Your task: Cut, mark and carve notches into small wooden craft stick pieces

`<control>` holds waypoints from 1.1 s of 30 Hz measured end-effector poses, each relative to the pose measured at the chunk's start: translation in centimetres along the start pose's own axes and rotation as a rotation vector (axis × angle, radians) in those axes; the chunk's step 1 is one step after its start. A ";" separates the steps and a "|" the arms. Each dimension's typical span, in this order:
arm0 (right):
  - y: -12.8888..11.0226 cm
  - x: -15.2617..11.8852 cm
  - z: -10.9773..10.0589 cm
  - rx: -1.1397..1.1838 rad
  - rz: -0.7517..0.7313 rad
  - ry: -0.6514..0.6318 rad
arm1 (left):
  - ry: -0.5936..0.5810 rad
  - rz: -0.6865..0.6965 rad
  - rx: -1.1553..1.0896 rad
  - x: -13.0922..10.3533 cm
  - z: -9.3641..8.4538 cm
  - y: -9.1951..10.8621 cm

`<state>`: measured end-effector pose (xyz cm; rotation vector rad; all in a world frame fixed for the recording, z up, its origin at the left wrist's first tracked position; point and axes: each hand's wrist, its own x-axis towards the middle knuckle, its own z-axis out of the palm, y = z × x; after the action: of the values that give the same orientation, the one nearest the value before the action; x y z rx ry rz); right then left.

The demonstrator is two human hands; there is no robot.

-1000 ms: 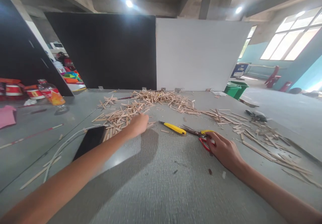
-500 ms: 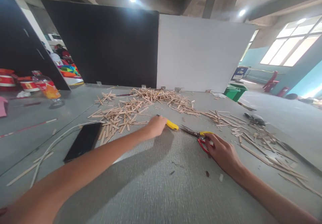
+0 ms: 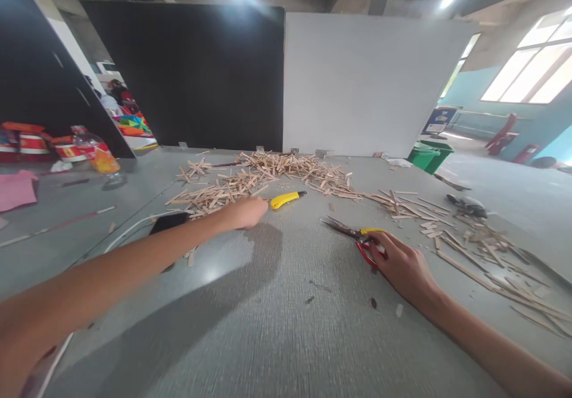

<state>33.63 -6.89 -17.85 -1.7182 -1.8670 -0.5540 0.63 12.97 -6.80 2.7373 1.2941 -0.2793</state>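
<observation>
My left hand (image 3: 250, 212) is over the table with its fingers curled. The yellow utility knife (image 3: 285, 200) is just right of its fingertips, dark tip pointing right; whether they touch is not clear. What the left fingers hold, if anything, is hidden. My right hand (image 3: 400, 261) is closed on the handles of a pair of scissors (image 3: 346, 227), one yellow and one red. Their dark blades point left and stand slightly apart. A heap of small wooden sticks (image 3: 290, 168) lies beyond both hands.
A black phone (image 3: 168, 224) with a white cable lies partly under my left forearm. Long wood strips (image 3: 473, 267) are scattered at right. A bottle (image 3: 100, 156) stands at far left. Black and white boards (image 3: 357, 82) close the back, with green bins (image 3: 431, 155) beyond the table.
My left hand has moved left. The utility knife has turned, so its dark tip now points right, away from the hand. My right hand stays on the scissors; the view has shifted slightly.
</observation>
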 end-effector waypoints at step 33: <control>0.2 0.0 0.2 -0.005 0.037 -0.056 | 0.125 0.165 0.462 -5.4 3.3 8.6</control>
<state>33.83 -6.69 -18.02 -1.7847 -1.8691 -0.5014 3.52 2.88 -8.76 3.2734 1.1371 -0.4485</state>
